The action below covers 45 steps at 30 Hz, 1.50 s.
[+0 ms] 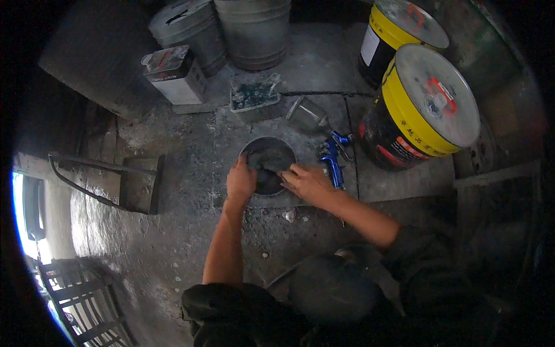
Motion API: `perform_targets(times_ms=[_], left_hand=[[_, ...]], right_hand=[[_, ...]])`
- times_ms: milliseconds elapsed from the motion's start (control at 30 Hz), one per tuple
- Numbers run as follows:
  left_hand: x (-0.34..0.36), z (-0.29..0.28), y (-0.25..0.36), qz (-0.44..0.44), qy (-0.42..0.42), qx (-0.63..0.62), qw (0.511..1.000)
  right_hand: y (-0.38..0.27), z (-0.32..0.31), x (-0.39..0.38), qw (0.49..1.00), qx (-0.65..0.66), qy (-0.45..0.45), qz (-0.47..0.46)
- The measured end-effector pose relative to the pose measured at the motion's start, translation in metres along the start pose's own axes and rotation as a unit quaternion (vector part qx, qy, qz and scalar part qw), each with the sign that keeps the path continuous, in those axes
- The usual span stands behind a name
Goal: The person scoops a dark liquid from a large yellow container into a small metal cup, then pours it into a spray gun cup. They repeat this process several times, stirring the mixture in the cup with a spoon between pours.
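Note:
A round dark metal pan point(250, 146) lies on the floor in front of me. My left hand point(241, 182) is closed on its left side, with a finger along the rim. My right hand point(307, 183) reaches over the right rim, its fingers bent together at a dark thing inside; shadow hides what they hold. A small dark rounded shape point(267, 181) shows in the pan between my hands. Close to the right hand lies a blue spray gun point(330, 159), and a grey cup point(306, 117) rests just beyond it.
Two yellow-and-black drums point(417, 124) stand at the right. Grey drums point(252, 34), a rectangular can point(177, 75) and a stained plastic tray point(254, 97) are at the back. A long-handled dustpan point(139, 185) lies at left; a slatted rack point(87, 301) stands lower left.

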<state>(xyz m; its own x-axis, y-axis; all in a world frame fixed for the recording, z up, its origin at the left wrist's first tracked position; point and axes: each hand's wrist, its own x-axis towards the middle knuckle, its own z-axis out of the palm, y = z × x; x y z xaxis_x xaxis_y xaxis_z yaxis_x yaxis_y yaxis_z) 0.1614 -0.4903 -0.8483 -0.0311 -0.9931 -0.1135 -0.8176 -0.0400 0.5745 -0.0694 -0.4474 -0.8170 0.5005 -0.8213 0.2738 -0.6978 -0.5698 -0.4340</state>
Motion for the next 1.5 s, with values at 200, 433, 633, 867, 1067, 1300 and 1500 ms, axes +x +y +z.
perform_targets(times_ms=[200, 433, 633, 867, 1067, 1300, 1500], left_hand=[[0.0, -0.003, 0.007, 0.032, 0.039, -0.137, 0.989], [0.009, 0.005, -0.018, -0.014, -0.01, 0.022, 1.0], [0.01, 0.017, -0.003, 0.097, 0.05, -0.147, 0.983], [0.012, 0.003, -0.013, -0.001, -0.072, -0.092, 0.993], [0.004, 0.01, 0.018, 0.069, -0.017, -0.206, 0.976], [0.015, 0.023, -0.034, 0.074, 0.04, -0.117, 0.99], [0.013, 0.016, 0.013, 0.042, 0.003, -0.214, 0.976]], right_hand=[[-0.003, -0.016, 0.009, 0.927, 0.322, -0.01, 0.191], [-0.004, 0.001, -0.001, 1.0, -0.003, 0.0, 0.002], [0.003, -0.004, 0.001, 0.925, 0.326, 0.002, 0.192], [-0.011, -0.007, -0.008, 0.997, 0.025, -0.039, 0.067], [0.005, 0.012, -0.012, 0.918, 0.333, 0.085, 0.198], [-0.017, -0.007, -0.006, 0.997, 0.002, -0.015, 0.07], [0.007, -0.001, -0.01, 0.915, 0.331, 0.031, 0.23]])
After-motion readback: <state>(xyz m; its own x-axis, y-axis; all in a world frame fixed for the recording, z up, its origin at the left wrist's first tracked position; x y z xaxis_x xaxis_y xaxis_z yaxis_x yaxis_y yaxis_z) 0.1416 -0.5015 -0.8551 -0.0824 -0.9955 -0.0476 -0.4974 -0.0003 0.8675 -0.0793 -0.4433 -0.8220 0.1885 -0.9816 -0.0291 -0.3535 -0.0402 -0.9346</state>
